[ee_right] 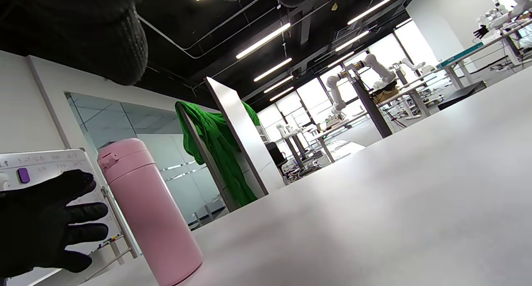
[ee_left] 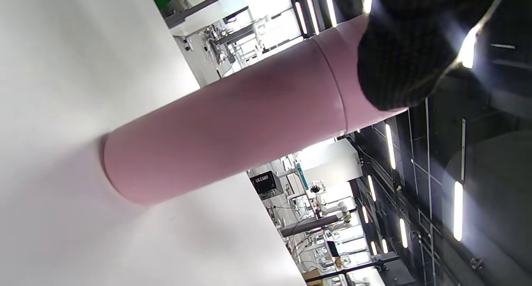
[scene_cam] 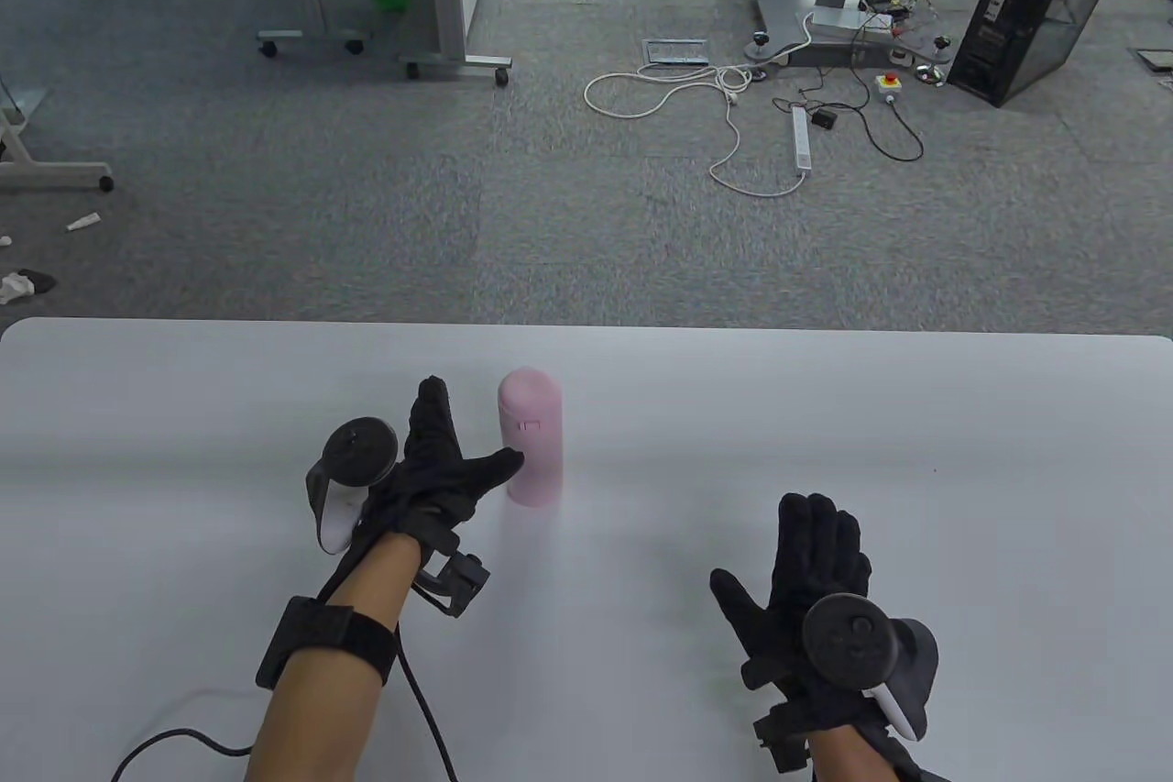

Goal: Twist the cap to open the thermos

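A pink thermos (scene_cam: pixel 531 447) stands upright on the white table (scene_cam: pixel 916 415), its cap (scene_cam: pixel 526 392) on. My left hand (scene_cam: pixel 449 457) is open just left of it, fingers spread, thumb reaching to the thermos's near side; I cannot tell if it touches. The left wrist view shows the thermos body (ee_left: pixel 228 124), the cap (ee_left: pixel 353 70) and one gloved fingertip (ee_left: pixel 407 49) in front of the cap. My right hand (scene_cam: pixel 806 571) is open and empty, well to the right of the thermos. The right wrist view shows the thermos (ee_right: pixel 145 211) and the left hand (ee_right: pixel 45 219) beside it.
The table's far edge (scene_cam: pixel 586 324) runs behind the thermos. A black cable (scene_cam: pixel 422 709) trails from my left wrist across the near table. Beyond lie grey carpet, floor cables and a black computer case (scene_cam: pixel 1035 12).
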A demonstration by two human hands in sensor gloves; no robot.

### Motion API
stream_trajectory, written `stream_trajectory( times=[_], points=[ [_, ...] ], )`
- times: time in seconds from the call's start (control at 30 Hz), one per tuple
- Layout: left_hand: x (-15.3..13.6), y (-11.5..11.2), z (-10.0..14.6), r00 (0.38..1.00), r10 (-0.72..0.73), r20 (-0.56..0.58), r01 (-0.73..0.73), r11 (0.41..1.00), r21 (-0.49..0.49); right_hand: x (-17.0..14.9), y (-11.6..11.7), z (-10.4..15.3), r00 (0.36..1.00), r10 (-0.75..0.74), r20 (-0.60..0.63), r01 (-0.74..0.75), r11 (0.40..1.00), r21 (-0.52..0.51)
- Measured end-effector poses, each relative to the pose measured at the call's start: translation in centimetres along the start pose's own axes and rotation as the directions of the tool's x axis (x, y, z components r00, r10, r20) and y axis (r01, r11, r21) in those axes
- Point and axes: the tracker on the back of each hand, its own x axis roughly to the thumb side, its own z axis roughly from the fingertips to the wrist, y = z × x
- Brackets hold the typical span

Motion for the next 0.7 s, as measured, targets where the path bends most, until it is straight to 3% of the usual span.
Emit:
stream_trajectory(
  times=[0.4, 0.53, 0.7],
  points=[
    [-2.2, -2.6, -2.3, 0.995, 0.045, -0.088, -0.052, 0.996, -0.079, -0.6, -0.6, 0.0, 0.999, -0.034, -0.026, 0.034, 0.999, 0.003],
    [-2.4, -3.5, -3.0, 0.991, 0.125, -0.049, -0.126, 0.992, -0.006, -0.7, -0.7, 0.0, 0.998, -0.045, -0.034, 0.045, 0.999, 0.002],
    [-2.3, -4.3, -3.7, 0.981, 0.194, -0.002, -0.194, 0.981, 0.008, -1.2, -0.9, -0.1, 0.997, -0.067, -0.05, 0.067, 0.998, -0.002]
  ],
)
